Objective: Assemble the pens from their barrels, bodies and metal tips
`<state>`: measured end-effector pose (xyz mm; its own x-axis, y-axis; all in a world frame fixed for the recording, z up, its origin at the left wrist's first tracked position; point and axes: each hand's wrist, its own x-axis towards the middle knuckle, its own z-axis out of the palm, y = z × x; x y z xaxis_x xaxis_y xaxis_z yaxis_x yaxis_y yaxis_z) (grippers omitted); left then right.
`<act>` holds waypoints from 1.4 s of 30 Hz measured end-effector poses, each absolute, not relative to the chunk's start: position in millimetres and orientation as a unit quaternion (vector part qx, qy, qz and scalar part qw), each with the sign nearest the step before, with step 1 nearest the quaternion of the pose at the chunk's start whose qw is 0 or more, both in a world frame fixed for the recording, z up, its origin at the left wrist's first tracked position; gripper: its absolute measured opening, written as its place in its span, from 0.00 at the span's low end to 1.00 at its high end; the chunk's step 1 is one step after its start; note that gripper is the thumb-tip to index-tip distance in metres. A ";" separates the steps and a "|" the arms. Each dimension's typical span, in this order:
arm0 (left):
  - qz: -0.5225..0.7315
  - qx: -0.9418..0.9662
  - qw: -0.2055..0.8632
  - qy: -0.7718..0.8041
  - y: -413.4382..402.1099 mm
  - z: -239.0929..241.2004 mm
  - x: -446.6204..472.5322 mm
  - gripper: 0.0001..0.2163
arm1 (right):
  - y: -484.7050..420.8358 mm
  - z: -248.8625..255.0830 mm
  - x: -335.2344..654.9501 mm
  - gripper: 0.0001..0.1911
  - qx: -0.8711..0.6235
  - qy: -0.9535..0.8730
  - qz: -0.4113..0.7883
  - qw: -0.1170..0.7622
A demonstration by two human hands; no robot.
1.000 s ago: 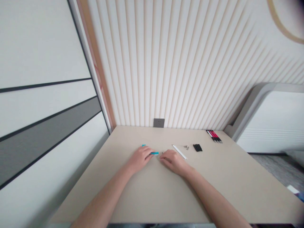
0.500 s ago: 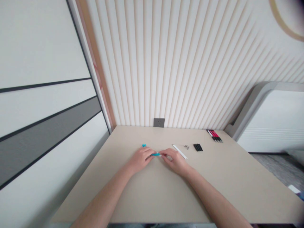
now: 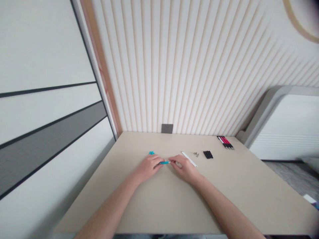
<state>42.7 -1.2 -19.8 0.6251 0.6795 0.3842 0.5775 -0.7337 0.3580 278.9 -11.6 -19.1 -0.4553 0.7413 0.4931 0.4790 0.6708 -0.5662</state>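
Observation:
My left hand (image 3: pixel 149 167) rests on the beige table (image 3: pixel 174 205) and pinches a thin turquoise pen part (image 3: pixel 163 162), which lies level between both hands. My right hand (image 3: pixel 183 167) is closed in a pinch on a thin white piece at the pen part's right end, where the two meet. Another small turquoise piece (image 3: pixel 151 153) lies just beyond my left hand. A white stick (image 3: pixel 189 159) lies on the table right beside my right hand.
Small metal bits (image 3: pixel 196 154) and a few black pen parts (image 3: pixel 207 154) lie right of the white stick. Red and black pens (image 3: pixel 225 142) sit at the far right by the wall. A grey wall socket (image 3: pixel 166 128) is behind the table.
My right hand moved left and up from the table to the turquoise pen part's end, and closed its fingers on a white piece there. My left hand stayed nearly still.

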 end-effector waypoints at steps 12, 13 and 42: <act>0.289 0.881 0.163 0.337 -2.6 -20.7 47.9 0.09 | -14.1 -14.7 275.7 0.10 -0.339 -0.846 0.194 0.362; 0.290 0.880 0.166 0.338 -2.9 -20.5 48.2 0.09 | -14.1 -14.4 275.9 0.10 -0.336 -0.848 0.190 0.363; 0.336 0.816 0.227 0.413 -2.1 -17.9 48.7 0.07 | -2.3 -15.7 294.9 0.13 -0.475 -0.747 0.087 0.456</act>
